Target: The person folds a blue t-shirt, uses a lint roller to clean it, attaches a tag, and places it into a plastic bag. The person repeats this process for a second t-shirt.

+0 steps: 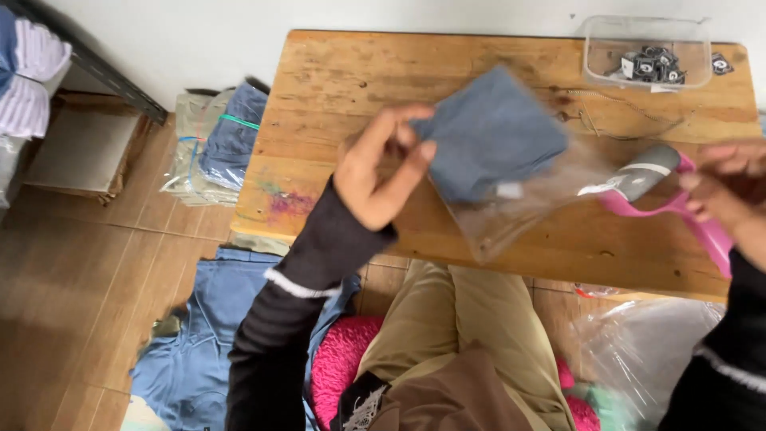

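Note:
My left hand (pixel 381 166) pinches the left edge of a clear plastic bag (pixel 519 207) with a folded blue-grey denim garment (pixel 488 132) inside, held just above the wooden table (pixel 335 80). My right hand (pixel 730 185) is at the right edge of view, gripping a pink handheld tool (pixel 686 209) whose grey head (pixel 642 172) touches the bag's open end. Both sleeves are dark with a white stripe.
A clear plastic box (pixel 646 49) of small black-and-white tags stands at the table's back right. Bagged denim (pixel 219 144) lies on the floor left of the table, loose blue clothing (pixel 199 335) below it, a crumpled clear bag (pixel 638 351) lower right, a shelf (pixel 48 72) far left.

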